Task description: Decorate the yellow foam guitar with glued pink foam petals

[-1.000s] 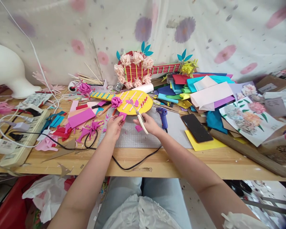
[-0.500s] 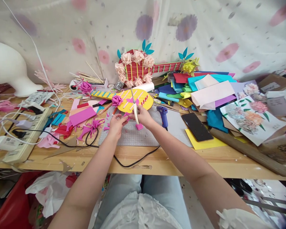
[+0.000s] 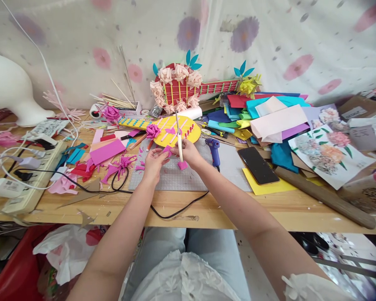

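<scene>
Fringed paper [image 3: 120, 165], magenta with splaying spikes, is lying on the table [image 3: 113, 209] well left of the left grip [image 3: 154, 164], and magenta scraps [image 3: 140, 168] are sitting just beside that grip on the grey cutting mat [image 3: 172, 182]. The left grip is pinching, thumb and fingers drawn nearly together on a paper piece [image 3: 167, 150] that is looking bright magenta, small and roughly square. It is poking out at the fingertips, between the two grips. Beyond both grips, a yellow guitar shape [image 3: 184, 125] is lying with its pink bars and magenta rose [image 3: 153, 131]. Scissors [image 3: 180, 146] with cream handles are pointing away from the right grip [image 3: 190, 154], whose fingers are curling closed around them; the edge-on view is hiding how far the blades are parting. A second magenta piece [image 3: 182, 166] is showing at the near end of the handles. Just right of the right grip, a blue glue gun [image 3: 213, 151] is resting on the mat; farther right, a black phone [image 3: 258, 165] is lying partly over a yellow sheet [image 3: 266, 190].
</scene>
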`<state>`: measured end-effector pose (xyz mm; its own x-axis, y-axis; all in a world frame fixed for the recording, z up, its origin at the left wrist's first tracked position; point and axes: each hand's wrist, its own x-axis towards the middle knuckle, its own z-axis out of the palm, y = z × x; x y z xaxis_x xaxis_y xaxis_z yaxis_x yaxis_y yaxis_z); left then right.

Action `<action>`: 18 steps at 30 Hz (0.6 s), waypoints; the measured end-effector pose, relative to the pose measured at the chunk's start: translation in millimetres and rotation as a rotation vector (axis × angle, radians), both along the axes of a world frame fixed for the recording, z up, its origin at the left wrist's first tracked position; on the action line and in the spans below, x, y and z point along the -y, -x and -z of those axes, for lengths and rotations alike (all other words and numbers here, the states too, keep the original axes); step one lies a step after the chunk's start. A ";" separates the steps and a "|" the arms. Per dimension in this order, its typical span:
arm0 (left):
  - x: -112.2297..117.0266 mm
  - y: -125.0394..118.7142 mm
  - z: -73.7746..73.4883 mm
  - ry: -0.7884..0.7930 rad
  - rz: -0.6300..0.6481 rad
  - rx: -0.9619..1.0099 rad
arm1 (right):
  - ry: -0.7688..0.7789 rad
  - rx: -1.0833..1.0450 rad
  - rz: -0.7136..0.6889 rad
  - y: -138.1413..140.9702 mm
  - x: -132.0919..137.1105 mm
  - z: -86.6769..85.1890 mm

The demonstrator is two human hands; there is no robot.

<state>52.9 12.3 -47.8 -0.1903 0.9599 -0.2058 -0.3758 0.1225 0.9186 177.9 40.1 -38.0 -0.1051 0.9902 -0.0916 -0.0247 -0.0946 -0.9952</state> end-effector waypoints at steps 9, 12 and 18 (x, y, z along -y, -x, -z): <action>-8.8 5.3 -12.6 0.109 -0.105 0.268 | -0.078 0.221 -0.224 -26.3 11.5 -13.9; -15.9 7.7 -19.5 0.135 -0.112 0.383 | -0.103 0.342 -0.529 -42.8 16.3 -23.1; -22.2 -1.6 -29.6 0.147 -0.169 0.451 | -0.019 0.414 -0.776 -47.3 17.9 -33.1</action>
